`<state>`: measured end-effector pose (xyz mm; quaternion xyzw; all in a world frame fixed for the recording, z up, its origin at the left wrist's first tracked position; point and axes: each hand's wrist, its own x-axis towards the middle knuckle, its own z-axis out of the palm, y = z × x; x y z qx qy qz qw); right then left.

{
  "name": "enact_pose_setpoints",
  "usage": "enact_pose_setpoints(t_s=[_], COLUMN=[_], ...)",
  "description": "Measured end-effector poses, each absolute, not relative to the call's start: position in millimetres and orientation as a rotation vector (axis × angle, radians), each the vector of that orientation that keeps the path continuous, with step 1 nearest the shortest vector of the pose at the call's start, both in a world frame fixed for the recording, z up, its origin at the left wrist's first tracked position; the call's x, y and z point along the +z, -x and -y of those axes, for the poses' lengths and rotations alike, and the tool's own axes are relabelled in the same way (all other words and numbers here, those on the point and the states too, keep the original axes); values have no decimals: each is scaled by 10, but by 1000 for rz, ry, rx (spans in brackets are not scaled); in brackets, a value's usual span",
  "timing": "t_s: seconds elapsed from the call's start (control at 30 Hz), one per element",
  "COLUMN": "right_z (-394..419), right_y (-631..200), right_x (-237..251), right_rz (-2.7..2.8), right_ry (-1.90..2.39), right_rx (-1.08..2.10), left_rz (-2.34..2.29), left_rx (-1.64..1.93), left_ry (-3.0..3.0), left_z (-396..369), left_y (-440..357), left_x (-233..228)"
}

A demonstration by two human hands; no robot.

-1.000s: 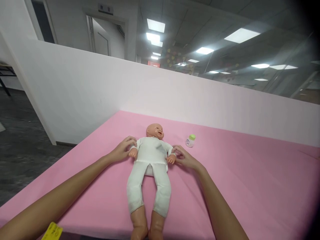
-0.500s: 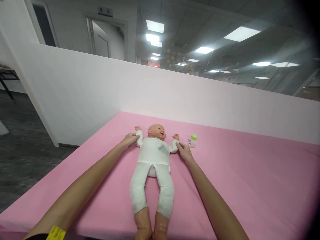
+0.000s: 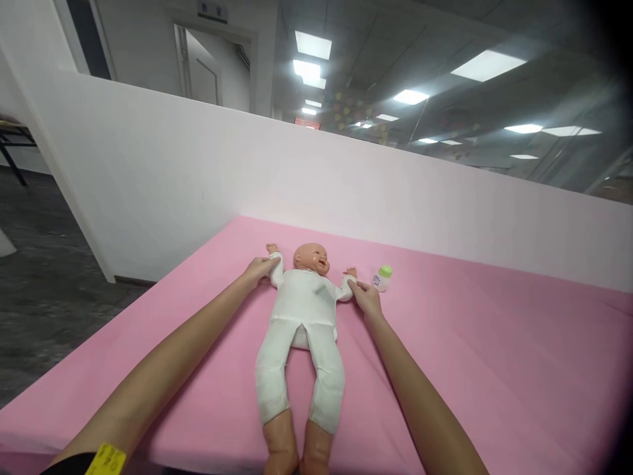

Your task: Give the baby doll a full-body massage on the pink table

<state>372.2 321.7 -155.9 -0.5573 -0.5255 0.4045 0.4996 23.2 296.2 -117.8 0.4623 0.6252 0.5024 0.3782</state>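
A bald plastic baby doll in a white long-sleeved top and white trousers [image 3: 303,300] lies on its back on a wide table covered in smooth pink sheeting [image 3: 475,349]. Taking its chest as the dial's centre, its head points to 12 o'clock, turned towards 2, and its bare legs run down to 6 o'clock, at the table's near edge. Its 2 arms are spread, bent upward, with the small hands at about 10 and 2 o'clock.

The person's bare left hand [image 3: 260,270], at 10 o'clock, grips the doll's sleeved arm between thumb and fingers. The bare right hand [image 3: 368,299], at 3 o'clock, pinches the opposite sleeve near the cuff. Just beyond the right hand, between 2 and 3 o'clock, is 1 small clear jar with a lime-green cap and a printed label [image 3: 382,280].

At 7 o'clock, a yellow tag with dark marks [image 3: 107,460] shows beside a black band [image 3: 72,464] on the left forearm. A plain white partition wall [image 3: 316,178] crosses behind the table at 12 o'clock; beyond it are an open doorway [image 3: 212,76] at 11 o'clock and bright rectangular ceiling lights [image 3: 488,65] towards 1. Dark grey flooring [image 3: 44,244] shows at 9 o'clock.
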Motion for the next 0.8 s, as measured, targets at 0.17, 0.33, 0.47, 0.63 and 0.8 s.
enact_pose_setpoints(t_s=[0.17,0.33,0.47,0.63,0.8], right_z=[-3146,-2913,-2689,-2656,-2758], right_y=[-3762,-3948,-4000,-3950,-3897], right_x=[-1428,-1223,-1161,-1249,-1327], right_rz=[1251,1745,2122,2229,1964], right_ry=[1155,907,869,843,898], right_rx=[1076,1020,924,823,919], left_rz=[-1411,-1287,-1253,-1202,-1252], left_rx=[1333,1279,1105,1101,1314], left_ry=[-1336,-1720,-1971,-2010,-1817], left_z=[-2713,-2333,-2181,-2175,-2329], left_y=[-179,-120,-66,-30,-66], left_x=[-1082,-1034,-1139,-1261,-1288])
